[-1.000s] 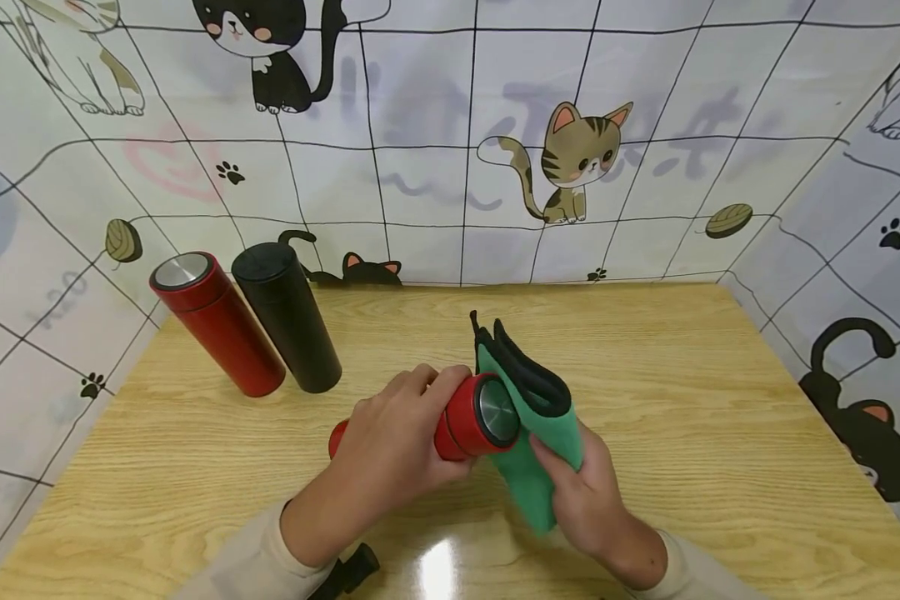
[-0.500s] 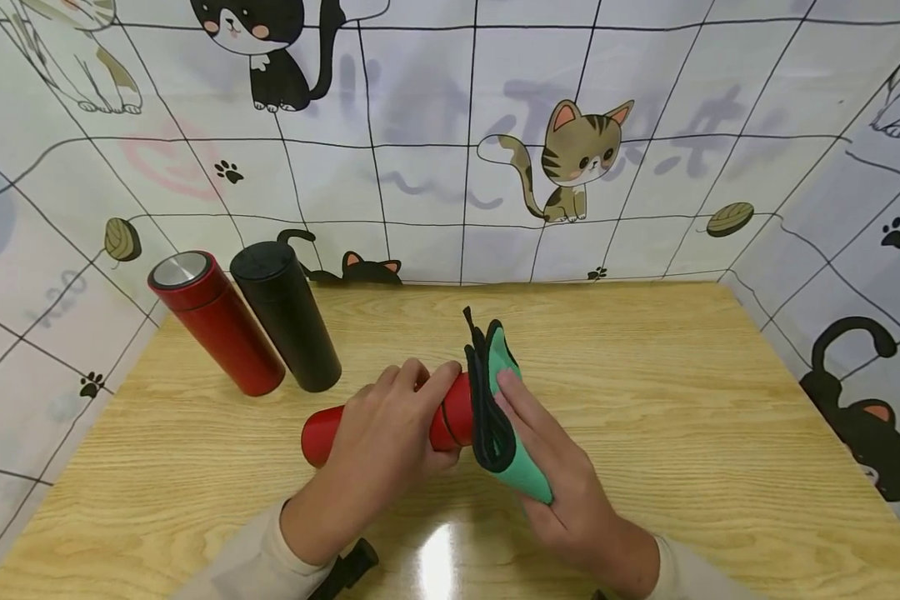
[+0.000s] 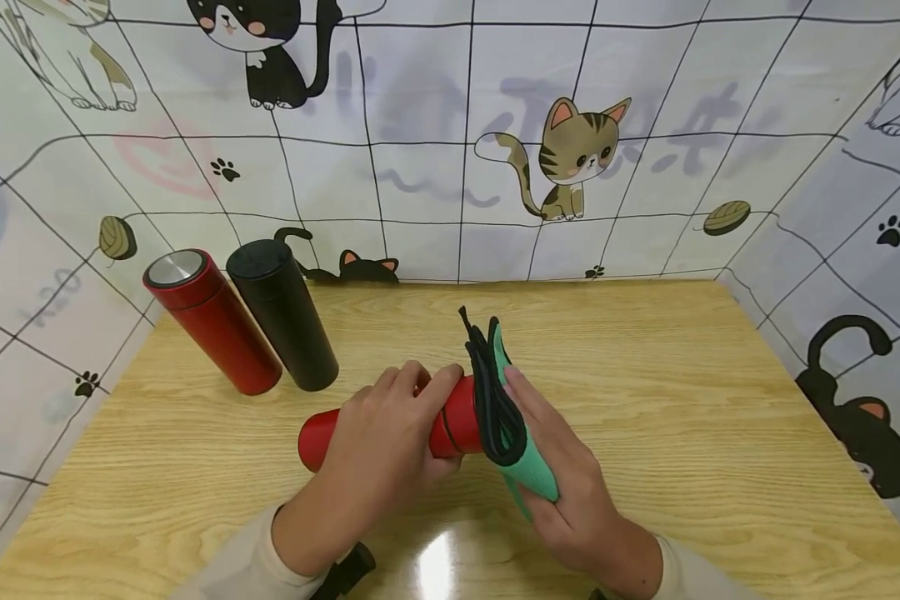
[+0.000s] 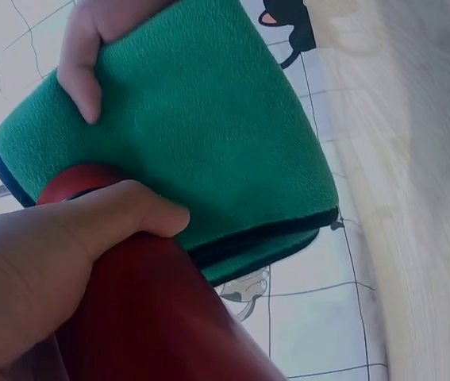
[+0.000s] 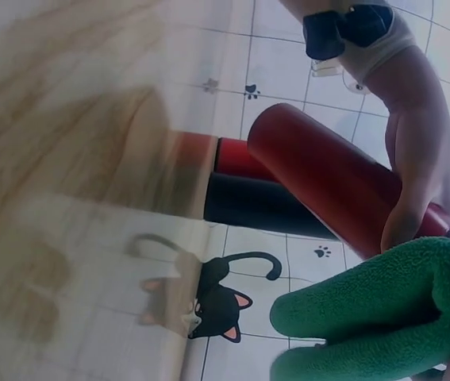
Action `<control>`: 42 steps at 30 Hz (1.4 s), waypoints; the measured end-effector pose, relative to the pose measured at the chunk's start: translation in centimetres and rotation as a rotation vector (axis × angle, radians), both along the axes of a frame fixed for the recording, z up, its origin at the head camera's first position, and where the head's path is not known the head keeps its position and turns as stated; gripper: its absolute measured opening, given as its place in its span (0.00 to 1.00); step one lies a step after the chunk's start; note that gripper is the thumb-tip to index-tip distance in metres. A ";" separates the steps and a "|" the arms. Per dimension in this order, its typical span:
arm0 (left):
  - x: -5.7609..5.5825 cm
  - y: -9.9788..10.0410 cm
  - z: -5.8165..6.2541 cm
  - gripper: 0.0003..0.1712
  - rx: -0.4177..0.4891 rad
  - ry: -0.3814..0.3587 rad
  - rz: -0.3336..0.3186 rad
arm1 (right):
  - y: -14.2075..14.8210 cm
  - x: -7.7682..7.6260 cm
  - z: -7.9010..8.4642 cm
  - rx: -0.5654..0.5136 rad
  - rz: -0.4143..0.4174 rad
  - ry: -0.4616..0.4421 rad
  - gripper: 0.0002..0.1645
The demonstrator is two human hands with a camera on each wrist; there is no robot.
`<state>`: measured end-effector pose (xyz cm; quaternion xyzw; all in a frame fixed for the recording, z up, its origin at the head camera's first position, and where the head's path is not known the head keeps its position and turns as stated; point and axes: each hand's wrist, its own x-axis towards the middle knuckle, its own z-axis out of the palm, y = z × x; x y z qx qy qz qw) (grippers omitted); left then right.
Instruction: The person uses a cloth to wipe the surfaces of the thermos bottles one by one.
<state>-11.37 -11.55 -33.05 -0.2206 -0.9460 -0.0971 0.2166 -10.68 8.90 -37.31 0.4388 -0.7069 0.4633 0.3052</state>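
My left hand (image 3: 381, 437) grips a red thermos bottle (image 3: 318, 440) round its middle, near the lid end. The bottle is held sideways, its base to the left and its lid end to the right. A folded green cloth (image 3: 532, 472) with black edging covers the lid. My right hand (image 3: 570, 487) holds this cloth against the lid, fingers along its outer side. In the left wrist view the right thumb (image 4: 83, 89) lies over the near face of the cloth, and the bottle's end meets the fabric. The metal lid top is hidden behind the cloth.
A second red bottle (image 3: 217, 325) with a steel lid top and a black bottle (image 3: 285, 321) stand side by side at the back left of the wooden table (image 3: 682, 400). A cat-patterned sheet (image 3: 420, 92) rises behind and at both sides.
The right hand has brought the cloth from beside the lid, whose steel top was showing, over onto it. The bottle has shifted slightly left. In the last half second little has moved.
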 end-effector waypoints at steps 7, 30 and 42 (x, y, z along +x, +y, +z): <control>-0.4 -0.2 -0.2 0.41 0.022 0.008 0.011 | -0.3 0.0 0.0 -0.005 -0.004 0.086 0.27; 1.7 -0.3 1.9 0.44 0.637 -0.218 -0.297 | 0.3 0.9 -1.1 -0.215 0.266 -0.790 0.24; 1.4 -1.2 1.8 0.39 1.165 -0.071 -0.540 | 0.3 -1.1 -2.1 -0.175 0.169 -1.377 0.29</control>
